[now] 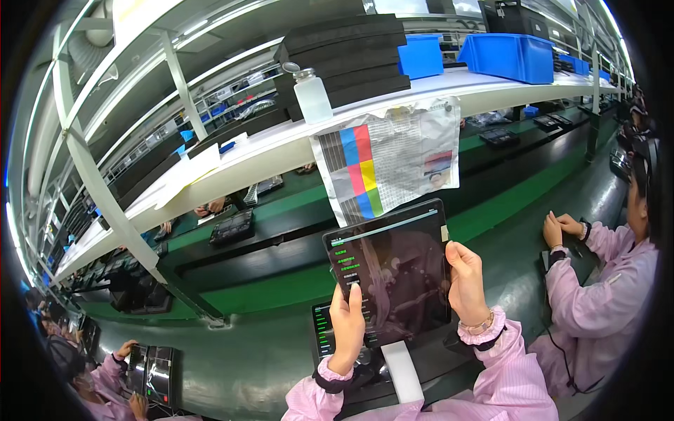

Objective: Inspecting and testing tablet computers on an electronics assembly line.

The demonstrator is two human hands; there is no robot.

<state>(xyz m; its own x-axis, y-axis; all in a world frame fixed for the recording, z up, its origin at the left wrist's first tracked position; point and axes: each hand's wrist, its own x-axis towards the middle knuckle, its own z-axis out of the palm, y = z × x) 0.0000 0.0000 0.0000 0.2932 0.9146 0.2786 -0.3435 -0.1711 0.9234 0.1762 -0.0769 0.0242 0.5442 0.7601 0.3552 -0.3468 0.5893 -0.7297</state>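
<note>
Tablet (393,270) upright, long axis vertical, screen facing wearer

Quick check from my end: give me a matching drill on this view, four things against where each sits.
Things:
1. tablet
2. clear bottle
3. colour chart sheet
4. blue bin

Places:
A. hanging from the white shelf's front edge
B. held up in both hands
C. on the shelf, far right
D. standing on the shelf beside the stack of dark foam trays

Pairs: 1-B, 2-D, 3-A, 4-C
</note>
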